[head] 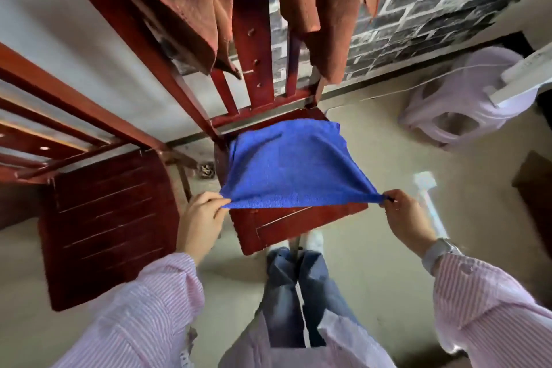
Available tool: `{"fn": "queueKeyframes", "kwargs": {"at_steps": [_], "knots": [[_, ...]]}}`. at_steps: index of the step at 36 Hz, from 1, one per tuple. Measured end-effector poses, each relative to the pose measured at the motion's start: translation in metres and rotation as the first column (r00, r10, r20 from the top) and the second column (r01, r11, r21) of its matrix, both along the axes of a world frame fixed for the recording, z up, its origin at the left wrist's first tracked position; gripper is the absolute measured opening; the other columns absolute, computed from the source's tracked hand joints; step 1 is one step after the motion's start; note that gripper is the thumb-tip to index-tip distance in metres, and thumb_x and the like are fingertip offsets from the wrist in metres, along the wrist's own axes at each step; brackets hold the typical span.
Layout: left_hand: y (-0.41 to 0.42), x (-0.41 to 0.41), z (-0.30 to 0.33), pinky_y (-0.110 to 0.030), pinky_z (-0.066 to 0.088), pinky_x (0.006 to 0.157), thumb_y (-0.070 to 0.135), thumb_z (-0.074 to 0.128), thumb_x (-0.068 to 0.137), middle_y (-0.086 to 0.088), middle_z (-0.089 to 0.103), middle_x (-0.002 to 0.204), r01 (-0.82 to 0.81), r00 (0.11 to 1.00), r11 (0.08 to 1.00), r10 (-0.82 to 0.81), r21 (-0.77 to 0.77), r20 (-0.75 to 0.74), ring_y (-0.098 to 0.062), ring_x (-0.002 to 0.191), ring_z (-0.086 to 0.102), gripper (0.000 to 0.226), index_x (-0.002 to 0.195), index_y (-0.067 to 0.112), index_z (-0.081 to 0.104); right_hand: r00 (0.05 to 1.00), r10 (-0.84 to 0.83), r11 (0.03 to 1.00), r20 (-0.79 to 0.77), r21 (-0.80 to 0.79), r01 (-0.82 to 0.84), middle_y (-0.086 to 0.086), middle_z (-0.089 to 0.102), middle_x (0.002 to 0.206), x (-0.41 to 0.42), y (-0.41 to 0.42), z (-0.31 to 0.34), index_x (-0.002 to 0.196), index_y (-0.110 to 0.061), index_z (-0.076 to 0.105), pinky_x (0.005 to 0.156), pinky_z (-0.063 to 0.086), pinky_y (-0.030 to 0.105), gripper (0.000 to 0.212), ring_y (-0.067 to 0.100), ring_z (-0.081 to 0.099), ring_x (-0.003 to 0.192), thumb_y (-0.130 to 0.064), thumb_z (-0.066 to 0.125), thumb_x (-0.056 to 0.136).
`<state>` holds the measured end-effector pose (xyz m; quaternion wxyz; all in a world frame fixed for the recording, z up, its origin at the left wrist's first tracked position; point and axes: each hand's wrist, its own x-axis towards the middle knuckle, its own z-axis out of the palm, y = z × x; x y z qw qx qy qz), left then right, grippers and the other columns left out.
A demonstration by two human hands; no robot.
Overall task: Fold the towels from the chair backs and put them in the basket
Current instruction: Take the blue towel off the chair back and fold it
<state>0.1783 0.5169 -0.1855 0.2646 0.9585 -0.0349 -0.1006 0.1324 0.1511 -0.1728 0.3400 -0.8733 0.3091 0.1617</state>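
stood over the middle chair seat (298,227), mid-fold on the blue towel (292,167). pinched one near corner in the left hand (200,218), fingers curled round the cloth. pinched the other near corner in the right hand (409,218), the same way. held the near edge taut between them, lifted just off the seat, far half lying on the wood up by the chair back. judged the step as the first fold of this towel, not yet closed. next move likely called for carrying both corners forward onto the far edge, keeping them level so the halves met square. left two brown towels (191,0) draped on the chair back above, untouched. saw a pale basket (466,104) well apart to the right, on its side perhaps; could not tell its contents.
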Motion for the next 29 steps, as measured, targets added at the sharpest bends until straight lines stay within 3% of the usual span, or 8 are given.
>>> {"fn": "queueKeyframes", "kwargs": {"at_steps": [4, 6, 9, 14, 18, 23, 26, 29], "knots": [[0.001, -0.030, -0.056, -0.023, 0.039, 0.084, 0.004, 0.065, 0.080, -0.005, 0.066, 0.098, 0.052, 0.949, 0.997, -0.033, 0.051, -0.315, -0.023, 0.092, 0.062, 0.018, 0.095, 0.009, 0.072, 0.973, 0.067, 0.998, -0.221, 0.009, -0.067, 0.021, 0.067, 0.096, -0.029, 0.001, -0.048, 0.102, -0.003, 0.064, 0.073, 0.038, 0.030, 0.020, 0.037, 0.060, 0.090, -0.003, 0.051, 0.087], [-0.001, -0.040, -0.077, -0.030, 0.044, 0.084, 0.007, 0.060, 0.083, -0.002, 0.066, 0.102, 0.114, 0.920, 0.989, -0.070, 0.092, -0.385, -0.023, 0.096, 0.061, 0.022, 0.101, 0.013, 0.071, 0.941, 0.120, 0.993, -0.316, 0.038, -0.114, 0.019, 0.067, 0.094, -0.035, 0.000, -0.070, 0.102, -0.002, 0.064, 0.071, 0.038, 0.030, 0.020, 0.037, 0.060, 0.090, -0.003, 0.051, 0.087], [-0.007, -0.044, -0.101, -0.030, 0.041, 0.083, 0.006, 0.054, 0.083, -0.001, 0.068, 0.106, 0.186, 0.903, 0.966, -0.096, 0.178, -0.419, -0.025, 0.098, 0.058, 0.028, 0.104, 0.016, 0.070, 0.888, 0.191, 0.981, -0.419, 0.105, -0.161, 0.013, 0.063, 0.090, -0.039, 0.002, -0.095, 0.103, -0.002, 0.064, 0.069, 0.036, 0.026, 0.024, 0.028, 0.054, 0.080, -0.002, 0.047, 0.086], [-0.018, -0.026, -0.136, -0.028, 0.041, 0.089, 0.012, 0.051, 0.079, -0.002, 0.066, 0.108, 0.203, 0.836, 0.961, -0.072, 0.185, -0.544, -0.024, 0.104, 0.056, 0.031, 0.102, 0.020, 0.070, 0.718, 0.415, 0.908, -0.559, 0.209, -0.363, 0.011, 0.057, 0.124, -0.022, 0.006, -0.122, 0.118, -0.007, 0.057, 0.094, 0.041, 0.034, 0.036, 0.031, 0.052, 0.112, 0.000, 0.038, 0.089], [-0.034, 0.007, -0.154, -0.035, 0.045, 0.085, 0.009, 0.051, 0.085, -0.013, 0.064, 0.104, 0.089, 0.913, 0.984, -0.019, 0.153, -0.407, -0.033, 0.099, 0.057, 0.024, 0.103, 0.008, 0.067, 0.865, 0.286, 0.958, -0.413, 0.122, -0.258, 0.016, 0.064, 0.115, 0.004, 0.002, -0.146, 0.108, -0.005, 0.063, 0.094, 0.042, 0.038, 0.030, 0.035, 0.056, 0.109, 0.000, 0.043, 0.086], [-0.054, 0.061, -0.177, -0.042, 0.037, 0.097, 0.010, 0.048, 0.090, -0.018, 0.054, 0.120, 0.068, 0.977, 0.988, -0.038, 0.140, -0.210, -0.037, 0.114, 0.047, 0.031, 0.120, 0.002, 0.055, 0.954, 0.221, 0.975, -0.201, 0.006, -0.224, 0.015, 0.055, 0.119, 0.055, -0.005, -0.175, 0.115, -0.009, 0.060, 0.090, 0.045, 0.040, 0.035, 0.036, 0.055, 0.105, -0.002, 0.040, 0.087], [-0.064, 0.094, -0.189, -0.046, 0.033, 0.100, 0.012, 0.046, 0.093, -0.015, 0.044, 0.136, 0.102, 0.989, 0.975, -0.077, 0.199, -0.129, -0.038, 0.121, 0.039, 0.039, 0.131, 0.003, 0.046, 0.941, 0.329, 0.935, -0.077, -0.115, -0.336, 0.016, 0.048, 0.124, 0.087, -0.007, -0.188, 0.121, -0.011, 0.055, 0.095, 0.039, 0.042, 0.040, 0.037, 0.045, 0.110, 0.000, 0.041, 0.085], [-0.065, 0.117, -0.204, -0.051, 0.037, 0.098, 0.013, 0.048, 0.091, -0.017, 0.046, 0.134, 0.184, 0.981, 0.945, -0.157, 0.269, -0.116, -0.039, 0.120, 0.038, 0.042, 0.132, 0.003, 0.044, 0.897, 0.439, 0.864, -0.056, -0.247, -0.438, 0.012, 0.042, 0.131, 0.113, -0.010, -0.198, 0.129, -0.018, 0.049, 0.092, 0.037, 0.043, 0.050, 0.034, 0.039, 0.116, -0.001, 0.044, 0.082]]}}
